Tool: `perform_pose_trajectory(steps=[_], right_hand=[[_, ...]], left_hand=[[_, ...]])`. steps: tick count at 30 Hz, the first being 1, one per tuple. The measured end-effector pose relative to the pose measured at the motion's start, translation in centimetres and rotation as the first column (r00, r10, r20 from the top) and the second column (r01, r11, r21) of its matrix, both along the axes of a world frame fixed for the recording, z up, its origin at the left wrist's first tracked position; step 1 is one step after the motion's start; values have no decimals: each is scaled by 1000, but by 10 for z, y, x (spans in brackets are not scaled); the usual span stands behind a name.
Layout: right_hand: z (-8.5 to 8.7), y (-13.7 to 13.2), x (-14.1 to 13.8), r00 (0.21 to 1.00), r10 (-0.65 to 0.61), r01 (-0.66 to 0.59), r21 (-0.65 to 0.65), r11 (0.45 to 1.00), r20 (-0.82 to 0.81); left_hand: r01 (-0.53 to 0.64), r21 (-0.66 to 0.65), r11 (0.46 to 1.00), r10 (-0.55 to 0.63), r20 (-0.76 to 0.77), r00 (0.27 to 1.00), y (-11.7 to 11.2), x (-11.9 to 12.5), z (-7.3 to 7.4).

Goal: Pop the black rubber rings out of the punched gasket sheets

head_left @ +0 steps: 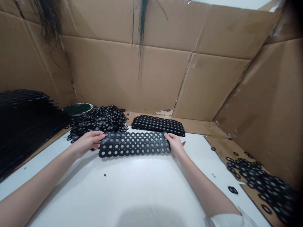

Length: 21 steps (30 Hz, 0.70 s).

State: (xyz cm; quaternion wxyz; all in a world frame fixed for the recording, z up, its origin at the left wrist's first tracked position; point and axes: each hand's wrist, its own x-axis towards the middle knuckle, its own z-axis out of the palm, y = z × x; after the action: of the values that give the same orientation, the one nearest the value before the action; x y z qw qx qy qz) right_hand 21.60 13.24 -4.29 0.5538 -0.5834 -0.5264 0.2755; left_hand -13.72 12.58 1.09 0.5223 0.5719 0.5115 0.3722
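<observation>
A black sheet of joined rings [135,144], with several rows of round holes, is held up over the white table by its two ends. My left hand [89,142] pinches its upper left corner between thumb and fingers. At the opposite end, my right hand [174,144] grips the upper right corner, thumb on the front face. Just behind the held sheet lies a stack of similar ring sheets [158,123]. Left of that stack is a heap of loose black rings [101,118], close beyond my left hand.
A tall dark pile of sheets [24,132] stands at the far left, near a dish of dark green material [77,109]. More loose rings [265,183] lie on cardboard at the right. Cardboard walls [123,76] enclose the white table [129,189]; dark strands [142,20] hang from above.
</observation>
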Motion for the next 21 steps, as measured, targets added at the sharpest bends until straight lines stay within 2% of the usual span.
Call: perform_pose_trajectory(steps=[4,8,12,14,17,21], right_hand=[[17,-8,11,999,44,-44,-6,999,26],[24,-34,21,985,170,-169,-113,979,5],[9,-63,18,942,334,-336,-114,935,-36],[-1,-70,12,948,317,-319,-94,943,-37],[-12,-70,6,976,217,-216,-83,973,8],[-15,-62,8,994,97,-99,-57,993,-40]], left_hand=[[-82,25,996,80,74,994,-2,2,4],[-42,81,996,31,130,991,0,1,4],[-35,142,989,49,-102,994,3,4,-5],[-6,216,976,53,-212,976,2,7,-10],[16,355,935,84,-264,961,-3,11,-13],[-78,376,923,189,-270,944,-6,12,-13]])
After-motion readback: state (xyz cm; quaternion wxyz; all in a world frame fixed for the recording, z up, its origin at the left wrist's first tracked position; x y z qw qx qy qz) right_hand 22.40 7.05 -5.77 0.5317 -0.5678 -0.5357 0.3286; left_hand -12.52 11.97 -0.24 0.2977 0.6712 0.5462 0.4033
